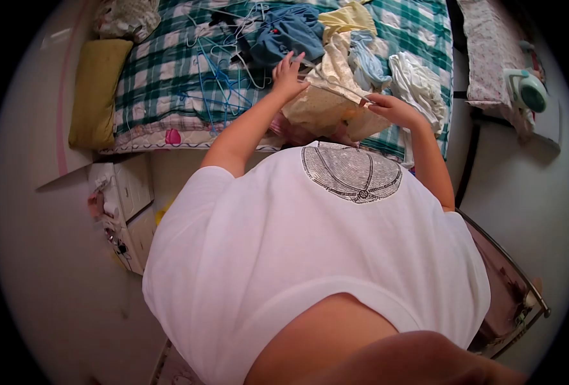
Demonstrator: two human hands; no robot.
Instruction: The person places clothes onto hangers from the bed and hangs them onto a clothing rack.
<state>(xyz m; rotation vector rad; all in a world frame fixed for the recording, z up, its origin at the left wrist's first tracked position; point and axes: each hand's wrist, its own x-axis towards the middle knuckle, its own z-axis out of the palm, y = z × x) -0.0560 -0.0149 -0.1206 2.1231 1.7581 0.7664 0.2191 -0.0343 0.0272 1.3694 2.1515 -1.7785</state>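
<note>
A cream patterned garment (323, 110) hangs down at the near edge of the bed, with a pale hanger (336, 88) along its top. My left hand (288, 78) is at the garment's upper left corner, its fingers spread beside the hanger's end. At the right end, my right hand (390, 109) has its fingers closed on the hanger and the garment's edge. Beyond my left hand lies a blue garment (289, 33). A light blue cloth (367, 59) and a white garment (418, 86) lie beyond my right hand.
Blue hangers (217, 80) lie on the green plaid bedding (153, 80). An olive pillow (98, 93) is at the left, a yellow cloth (349, 18) at the far side. White drawers (130, 186) stand below left; a fan (528, 90) stands at the right.
</note>
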